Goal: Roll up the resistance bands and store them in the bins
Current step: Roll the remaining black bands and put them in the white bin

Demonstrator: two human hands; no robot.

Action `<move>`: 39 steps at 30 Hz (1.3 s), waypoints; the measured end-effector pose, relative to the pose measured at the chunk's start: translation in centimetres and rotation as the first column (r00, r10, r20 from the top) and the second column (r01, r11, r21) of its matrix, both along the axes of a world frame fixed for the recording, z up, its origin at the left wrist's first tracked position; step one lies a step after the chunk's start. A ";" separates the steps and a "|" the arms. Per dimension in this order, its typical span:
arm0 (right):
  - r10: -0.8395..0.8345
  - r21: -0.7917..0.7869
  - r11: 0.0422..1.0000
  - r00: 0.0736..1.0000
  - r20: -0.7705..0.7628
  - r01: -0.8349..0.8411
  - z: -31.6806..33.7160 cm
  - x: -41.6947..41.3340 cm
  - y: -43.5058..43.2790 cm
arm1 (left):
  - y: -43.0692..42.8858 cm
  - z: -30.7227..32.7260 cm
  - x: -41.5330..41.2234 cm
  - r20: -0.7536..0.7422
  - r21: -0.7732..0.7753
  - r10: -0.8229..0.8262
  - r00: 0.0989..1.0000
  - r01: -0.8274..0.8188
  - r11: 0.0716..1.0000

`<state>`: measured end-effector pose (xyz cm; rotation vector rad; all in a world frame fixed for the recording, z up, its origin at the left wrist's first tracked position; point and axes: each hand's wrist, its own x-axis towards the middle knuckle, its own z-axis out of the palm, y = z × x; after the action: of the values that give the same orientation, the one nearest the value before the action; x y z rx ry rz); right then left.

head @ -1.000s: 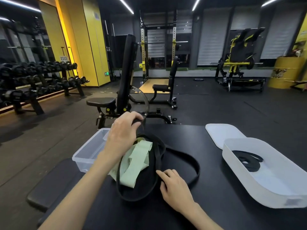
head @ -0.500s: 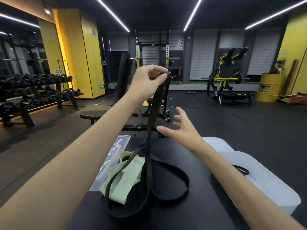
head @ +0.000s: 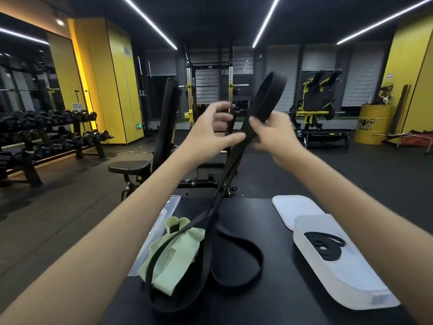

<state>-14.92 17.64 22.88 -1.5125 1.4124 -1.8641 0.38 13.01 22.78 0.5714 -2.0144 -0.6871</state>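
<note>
A long black resistance band [head: 269, 90] hangs from my raised hands down to the black table [head: 269, 306], where its lower loops lie. My right hand [head: 274, 132] grips it near the top, and a short loop stands above that fist. Just left of it, the thumb of my left hand [head: 210, 134] lies against the band; the curled fingers are blurred. A pale green band [head: 173, 249] lies crumpled under the black loops, beside a clear bin [head: 168, 207] at the table's left edge. At the right, a white bin [head: 304, 252] holds a coiled black band [head: 325, 247].
A white lid [head: 297, 209] lies flat behind the white bin. Beyond the table stands an upright weight bench [head: 128, 166], with a dumbbell rack [head: 46, 137] at the far left and a yellow barrel [head: 372, 125] at the far right.
My left hand lifted the black band off the table to head height. My right hand rose from the table and took hold of the band near its top; my left hand slid lower.
</note>
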 end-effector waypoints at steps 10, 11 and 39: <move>0.146 0.031 0.988 0.972 0.186 -0.154 7.7 -0.7 0.5 | -2.5 -8.9 -1.2 0.178 0.320 -0.179 0.968 0.115 0.940; 0.165 0.028 0.984 0.958 0.235 -0.176 7.6 -0.9 0.2 | -2.2 -8.7 -1.5 0.128 0.316 -0.165 0.978 0.117 0.942; 0.508 0.237 0.812 0.846 0.163 -0.533 -3.7 2.4 0.8 | -1.2 -5.0 -0.7 -0.140 0.417 -0.098 0.985 0.149 0.897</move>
<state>-12.54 18.41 19.16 -1.4620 1.0179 -1.3217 -0.29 11.83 17.79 0.6411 -1.8073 -1.2298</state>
